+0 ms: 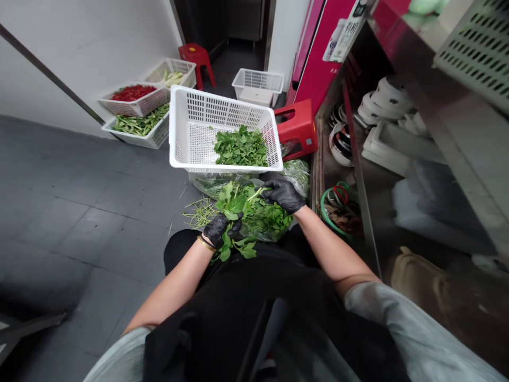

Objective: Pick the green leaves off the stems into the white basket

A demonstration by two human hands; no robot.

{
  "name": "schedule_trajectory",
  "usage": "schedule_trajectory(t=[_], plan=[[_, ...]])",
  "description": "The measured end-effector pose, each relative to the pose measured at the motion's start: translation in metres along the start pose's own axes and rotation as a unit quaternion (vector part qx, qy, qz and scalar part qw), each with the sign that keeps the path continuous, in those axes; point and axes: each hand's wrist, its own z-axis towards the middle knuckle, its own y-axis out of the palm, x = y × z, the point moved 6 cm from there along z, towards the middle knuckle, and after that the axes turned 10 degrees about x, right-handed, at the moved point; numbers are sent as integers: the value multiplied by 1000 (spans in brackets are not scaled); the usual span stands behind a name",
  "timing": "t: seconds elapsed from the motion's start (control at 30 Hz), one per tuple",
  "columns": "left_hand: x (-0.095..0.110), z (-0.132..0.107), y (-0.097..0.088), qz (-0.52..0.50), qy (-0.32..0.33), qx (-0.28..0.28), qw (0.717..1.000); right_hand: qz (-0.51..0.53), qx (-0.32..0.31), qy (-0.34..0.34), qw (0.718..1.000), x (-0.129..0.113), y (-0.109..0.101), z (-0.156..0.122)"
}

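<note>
My left hand (221, 229), in a black glove, is closed around a bunch of leafy greens (234, 204) whose leaves stick out above and below the fist. My right hand (283, 195), also gloved in black, pinches the pale green stem (256, 194) of a sprig at the bunch's right side. Beneath both hands lies a clear plastic bag of more greens (268, 218). Just beyond stands a white perforated basket (191, 154) with a heap of picked leaves (242, 147) in its right part. Loose cut stems (200, 213) are scattered on the floor left of the bag.
White baskets of red chillies (133, 93), green beans (139, 124) and pale vegetables (173, 78) stand by the left wall. A red stool (300, 130) lies tipped beside the large basket. Metal shelving (358, 159) with bowls runs along the right.
</note>
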Motion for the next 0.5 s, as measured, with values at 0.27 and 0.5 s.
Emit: schedule_trajectory(t=[0.27,0.5], plan=[[2,-28,-3,-74,-26,-124,989,80,-77,7,994,-20,1,-15],[-7,-25,-12,-45,-7,-137,989,18,-250,-18,968,-35,47,-57]])
